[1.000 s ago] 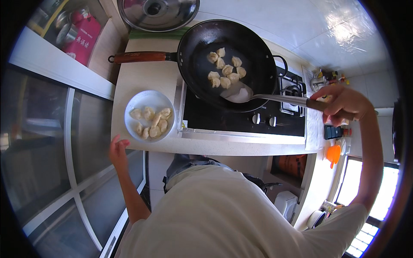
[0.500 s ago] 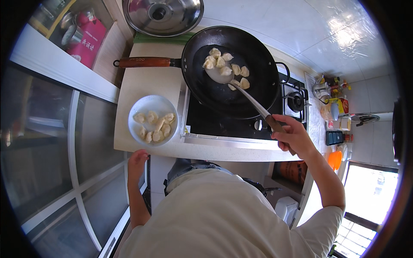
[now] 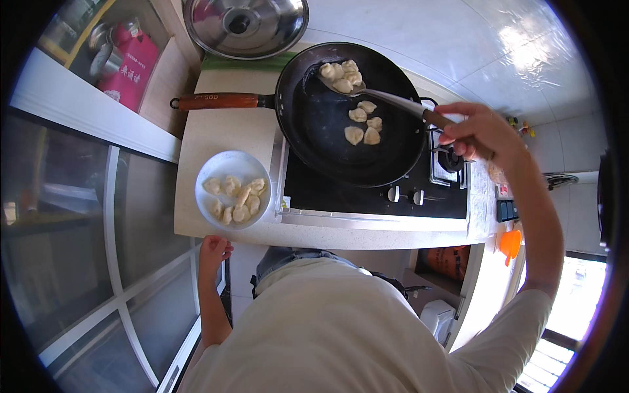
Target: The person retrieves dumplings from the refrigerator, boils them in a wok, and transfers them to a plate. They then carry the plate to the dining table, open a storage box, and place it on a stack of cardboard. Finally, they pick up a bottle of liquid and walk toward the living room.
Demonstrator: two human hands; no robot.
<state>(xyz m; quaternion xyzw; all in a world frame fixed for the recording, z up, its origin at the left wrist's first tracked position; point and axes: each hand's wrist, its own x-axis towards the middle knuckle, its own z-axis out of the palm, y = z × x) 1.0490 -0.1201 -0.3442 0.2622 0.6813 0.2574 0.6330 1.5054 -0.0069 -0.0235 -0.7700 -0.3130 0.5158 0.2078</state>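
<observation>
My right hand (image 3: pixel 481 134) is closed around the brown handle of a metal ladle (image 3: pixel 393 101), which reaches over the wok's right rim. Several pale dumplings (image 3: pixel 342 76) are gathered on and around its shallow head near the far wall of the black wok (image 3: pixel 321 147). Several more dumplings (image 3: pixel 365 124) lie apart on the wok's bottom, nearer the middle. To the left, a white bowl (image 3: pixel 226 162) on the counter holds several dumplings (image 3: pixel 241 196). Below that bowl, at the counter's front edge, my left hand (image 3: pixel 215 250) hangs with curled fingers and nothing visible in them.
The wok's wooden handle (image 3: pixel 219 101) sticks out leftward over the counter. A metal lid (image 3: pixel 246 26) stands at the back left. The black stove (image 3: pixel 341 193) has knobs in front and a second burner (image 3: pixel 451 157) at right. Glass-panelled doors (image 3: pixel 141 223) flank the left side.
My right hand has moved up and to the right. The ladle's head has gone to the wok's far side with several dumplings; others now lie separate. My left hand has dropped slightly.
</observation>
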